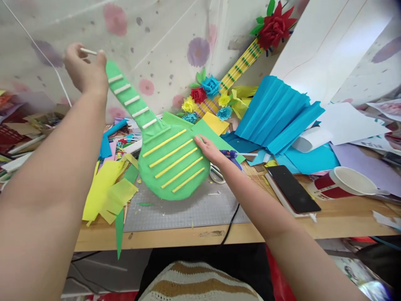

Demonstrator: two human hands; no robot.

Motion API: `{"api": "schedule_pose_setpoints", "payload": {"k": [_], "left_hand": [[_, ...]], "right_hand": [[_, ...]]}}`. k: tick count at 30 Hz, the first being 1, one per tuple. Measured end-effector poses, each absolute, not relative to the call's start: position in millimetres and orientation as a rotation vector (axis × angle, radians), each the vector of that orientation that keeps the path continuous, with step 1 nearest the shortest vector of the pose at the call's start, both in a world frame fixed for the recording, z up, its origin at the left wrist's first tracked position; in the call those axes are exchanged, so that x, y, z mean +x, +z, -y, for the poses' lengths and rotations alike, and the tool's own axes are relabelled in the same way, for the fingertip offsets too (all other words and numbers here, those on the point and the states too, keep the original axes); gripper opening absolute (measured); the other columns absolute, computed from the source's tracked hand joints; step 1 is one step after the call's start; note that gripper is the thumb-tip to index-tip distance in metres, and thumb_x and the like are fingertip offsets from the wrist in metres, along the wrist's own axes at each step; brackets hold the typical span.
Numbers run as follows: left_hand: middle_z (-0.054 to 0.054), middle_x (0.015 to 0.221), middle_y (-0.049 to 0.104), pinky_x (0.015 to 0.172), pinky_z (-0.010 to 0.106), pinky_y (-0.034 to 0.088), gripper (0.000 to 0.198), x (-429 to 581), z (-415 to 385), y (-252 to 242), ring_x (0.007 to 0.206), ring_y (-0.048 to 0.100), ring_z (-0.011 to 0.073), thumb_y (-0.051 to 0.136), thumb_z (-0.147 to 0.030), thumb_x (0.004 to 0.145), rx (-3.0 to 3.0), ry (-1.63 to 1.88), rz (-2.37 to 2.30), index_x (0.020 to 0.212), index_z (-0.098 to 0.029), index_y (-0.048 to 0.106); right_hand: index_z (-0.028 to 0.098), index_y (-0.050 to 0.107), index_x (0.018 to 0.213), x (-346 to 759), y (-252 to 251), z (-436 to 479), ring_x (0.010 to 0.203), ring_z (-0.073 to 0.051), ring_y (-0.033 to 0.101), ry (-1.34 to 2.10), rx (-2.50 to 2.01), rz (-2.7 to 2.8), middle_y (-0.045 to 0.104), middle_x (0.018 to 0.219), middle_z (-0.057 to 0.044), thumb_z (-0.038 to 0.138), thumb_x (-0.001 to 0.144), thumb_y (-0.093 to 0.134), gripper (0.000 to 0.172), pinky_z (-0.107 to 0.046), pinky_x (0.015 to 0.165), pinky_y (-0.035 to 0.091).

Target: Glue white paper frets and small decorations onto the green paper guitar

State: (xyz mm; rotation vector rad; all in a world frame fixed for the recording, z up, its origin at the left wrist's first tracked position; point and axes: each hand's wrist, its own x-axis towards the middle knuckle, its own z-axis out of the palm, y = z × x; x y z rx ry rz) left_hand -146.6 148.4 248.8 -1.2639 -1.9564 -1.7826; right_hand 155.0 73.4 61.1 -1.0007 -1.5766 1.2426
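One grip, the left hand (86, 72), pinches a white strip (88, 52); the right hand (208, 149) clasps the rim of a green guitar shape (166, 149) slanting between both, apparently to steady it.

From where I stand, the left arm (53, 167) is raised, the left hand (86, 73) high with fingers (75, 49) curled in a pinch; the right arm (275, 209) (the lower one) slants inward, the right hand (209, 149) gripping lightly.
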Motion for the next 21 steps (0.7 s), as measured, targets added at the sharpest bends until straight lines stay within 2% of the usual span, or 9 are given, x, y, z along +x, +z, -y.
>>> {"api": "schedule_pose_setpoints", "payload": {"k": [2, 4, 6, 8, 10, 13, 18, 21], "left_hand": [[0.002, 0.109, 0.049, 0.087, 0.025, 0.044, 0.038, -139.8, -129.4, 227.5, 0.091, 0.053, 0.0043, 0.060, -0.004, 0.075, -1.307, -1.917, 1.953, 0.107, -0.011, 0.040], [-0.002, 0.093, 0.054, 0.072, 0.026, 0.051, 0.043, -130.7, -113.5, 201.8, 0.071, 0.054, 0.0036, 0.053, -0.002, 0.077, -1.439, -2.119, 2.105, 0.115, -0.013, 0.038], [-0.005, 0.074, 0.054, 0.063, 0.025, 0.051, 0.051, -121.8, -100.5, 173.8, 0.061, 0.053, 0.0048, 0.057, 0.000, 0.070, -1.611, -2.161, 2.273, 0.117, -0.014, 0.041], [-0.005, 0.068, 0.054, 0.059, 0.025, 0.051, 0.056, -115.0, -88.6, 147.2, 0.057, 0.054, 0.0066, 0.062, -0.001, 0.063, -1.844, -2.111, 2.427, 0.115, -0.015, 0.047], [-0.002, 0.072, 0.058, 0.057, 0.025, 0.051, 0.054, -111.6, -77.5, 125.8, 0.057, 0.056, 0.0082, 0.063, -0.006, 0.062, -2.043, -2.079, 2.391, 0.113, -0.017, 0.051], [0.000, 0.075, 0.060, 0.055, 0.023, 0.050, 0.046, -113.7, -64.9, 108.0, 0.057, 0.057, 0.0091, 0.062, -0.015, 0.065, -2.033, -2.110, 2.308, 0.110, -0.020, 0.054], [0.000, 0.070, 0.056, 0.048, 0.020, 0.043, 0.028, -130.0, -51.5, 105.6, 0.050, 0.049, 0.0071, 0.054, -0.034, 0.075, -1.719, -2.234, 2.154, 0.099, -0.020, 0.058], [0.000, 0.068, 0.053, 0.047, 0.021, 0.043, 0.023, -140.3, -41.8, 100.3, 0.051, 0.048, 0.0086, 0.050, -0.034, 0.076, -1.728, -2.200, 2.210, 0.093, -0.020, 0.058]], "right_hand": [[0.019, 0.062, 0.101, 158.0, 58.1, -78.6, 0.097, -0.022, 0.059, 1.282, -1.038, 1.651, 0.065, 0.104, -0.004, 0.061, 0.075, 0.051, 0.050, -0.039, 0.089, 0.046], [0.019, 0.064, 0.096, 155.0, 50.7, -84.0, 0.094, -0.022, 0.060, 1.266, -1.107, 1.697, 0.066, 0.098, -0.004, 0.061, 0.072, 0.054, 0.049, -0.040, 0.088, 0.046], [0.019, 0.065, 0.094, 149.4, 42.1, -89.1, 0.094, -0.022, 0.060, 1.250, -1.173, 1.715, 0.066, 0.096, -0.004, 0.062, 0.071, 0.055, 0.049, -0.041, 0.089, 0.045], [0.019, 0.065, 0.093, 144.0, 35.0, -93.2, 0.094, -0.023, 0.061, 1.266, -1.194, 1.711, 0.066, 0.097, -0.004, 0.062, 0.071, 0.054, 0.050, -0.041, 0.088, 0.045], [0.019, 0.064, 0.095, 139.7, 30.7, -96.0, 0.095, -0.022, 0.061, 1.279, -1.169, 1.655, 0.066, 0.099, -0.004, 0.063, 0.073, 0.052, 0.050, -0.039, 0.087, 0.046], [0.018, 0.061, 0.098, 134.5, 28.4, -98.8, 0.095, -0.021, 0.061, 1.249, -1.157, 1.443, 0.066, 0.102, -0.006, 0.062, 0.077, 0.046, 0.050, -0.036, 0.083, 0.048], [0.020, 0.055, 0.103, 127.1, 29.8, -105.2, 0.100, -0.021, 0.058, 1.126, -1.223, 1.239, 0.062, 0.111, -0.008, 0.060, 0.082, 0.039, 0.048, -0.034, 0.083, 0.048], [0.020, 0.057, 0.099, 126.2, 29.2, -110.3, 0.098, -0.022, 0.059, 1.097, -1.258, 1.278, 0.064, 0.104, -0.008, 0.061, 0.080, 0.041, 0.049, -0.036, 0.082, 0.047]]}}
